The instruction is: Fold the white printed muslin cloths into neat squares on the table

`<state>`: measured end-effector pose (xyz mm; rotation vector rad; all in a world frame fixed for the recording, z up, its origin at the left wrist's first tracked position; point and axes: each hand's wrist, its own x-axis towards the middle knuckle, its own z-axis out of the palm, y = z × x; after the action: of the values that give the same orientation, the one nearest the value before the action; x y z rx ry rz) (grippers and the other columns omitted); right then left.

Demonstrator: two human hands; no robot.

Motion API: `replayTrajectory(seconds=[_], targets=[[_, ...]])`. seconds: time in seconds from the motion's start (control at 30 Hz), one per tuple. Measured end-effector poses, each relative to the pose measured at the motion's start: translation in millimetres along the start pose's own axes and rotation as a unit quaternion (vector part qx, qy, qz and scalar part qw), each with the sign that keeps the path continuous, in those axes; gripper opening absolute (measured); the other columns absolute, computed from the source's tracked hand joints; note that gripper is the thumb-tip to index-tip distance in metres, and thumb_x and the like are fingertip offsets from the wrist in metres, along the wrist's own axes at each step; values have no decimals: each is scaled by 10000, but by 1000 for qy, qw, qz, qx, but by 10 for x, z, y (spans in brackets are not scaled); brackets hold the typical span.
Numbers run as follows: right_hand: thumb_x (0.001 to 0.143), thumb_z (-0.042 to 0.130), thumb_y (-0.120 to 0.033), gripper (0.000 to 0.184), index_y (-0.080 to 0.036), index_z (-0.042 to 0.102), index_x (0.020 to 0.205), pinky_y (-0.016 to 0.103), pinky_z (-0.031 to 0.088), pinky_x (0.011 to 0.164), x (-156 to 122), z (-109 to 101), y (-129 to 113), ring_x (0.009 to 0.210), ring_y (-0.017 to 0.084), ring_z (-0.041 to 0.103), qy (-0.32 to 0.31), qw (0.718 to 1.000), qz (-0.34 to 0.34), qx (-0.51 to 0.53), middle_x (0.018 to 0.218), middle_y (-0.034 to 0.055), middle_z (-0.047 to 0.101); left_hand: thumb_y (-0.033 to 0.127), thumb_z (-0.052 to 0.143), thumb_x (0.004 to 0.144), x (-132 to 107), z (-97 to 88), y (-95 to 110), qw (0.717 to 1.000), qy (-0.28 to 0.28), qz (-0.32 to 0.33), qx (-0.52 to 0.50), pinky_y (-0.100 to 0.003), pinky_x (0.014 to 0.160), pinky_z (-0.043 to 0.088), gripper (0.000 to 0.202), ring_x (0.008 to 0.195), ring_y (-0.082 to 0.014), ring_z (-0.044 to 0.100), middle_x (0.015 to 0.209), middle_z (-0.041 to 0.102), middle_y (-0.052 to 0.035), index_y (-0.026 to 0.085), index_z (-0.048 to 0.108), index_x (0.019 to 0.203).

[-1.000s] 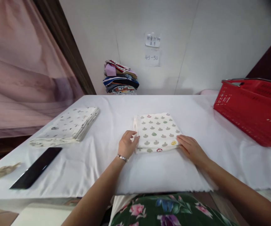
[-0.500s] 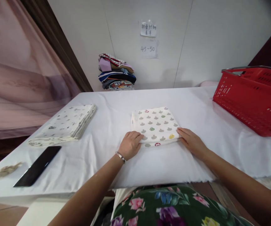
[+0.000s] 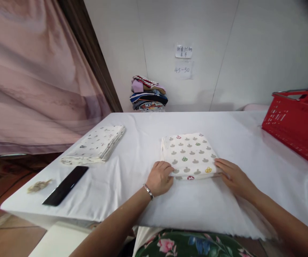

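A folded white cloth (image 3: 191, 153) printed with grey, green, red and yellow mushroom-like shapes lies on the white-covered table. My left hand (image 3: 160, 177), with a silver bracelet at the wrist, grips its near left corner, fingers curled over the edge. At the near right corner my right hand (image 3: 233, 175) pinches the cloth, fingers on top and the thumb tucked under. Both thumbs are partly hidden. To the left rests another folded white cloth (image 3: 95, 144) with small dark prints, apart from my hands.
A black flat slab (image 3: 66, 185) and a small beige bundle (image 3: 39, 186) lie near the table's left edge. A red plastic basket (image 3: 298, 125) stands at the right. Behind the far edge is a pile of folded fabrics (image 3: 148, 96), below paper signs (image 3: 184, 60) on the wall.
My view has turned left, so everything sits further right and lower in the picture. Both hands remain at the near corners of the mushroom-print cloth, which looks about the same.
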<state>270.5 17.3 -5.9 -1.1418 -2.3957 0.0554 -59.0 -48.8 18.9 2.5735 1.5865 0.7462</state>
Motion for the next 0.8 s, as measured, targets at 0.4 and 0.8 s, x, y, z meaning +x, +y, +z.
replayTrajectory(seconds=[0.4,0.8], targets=[[880,423,-465,593,-217,282,1400,516,235,1062,557,411,-675,1343,257,207,-103,984,-140,-46,1443,113,295,521,418,843,403,318,-64,990,-73,-118,-12,-470,1093,177,572,1346,-258,222,1432,332,-102,195,410,1311],[893,416,-422,588,-180,268,1408,526,221,1066,457,447,-673,1349,272,176,-104,981,-149,-61,1456,127,252,592,385,806,1234,322,-513,973,-100,-208,22,-486,1100,65,714,1372,-279,106,1480,206,-114,153,336,1366]])
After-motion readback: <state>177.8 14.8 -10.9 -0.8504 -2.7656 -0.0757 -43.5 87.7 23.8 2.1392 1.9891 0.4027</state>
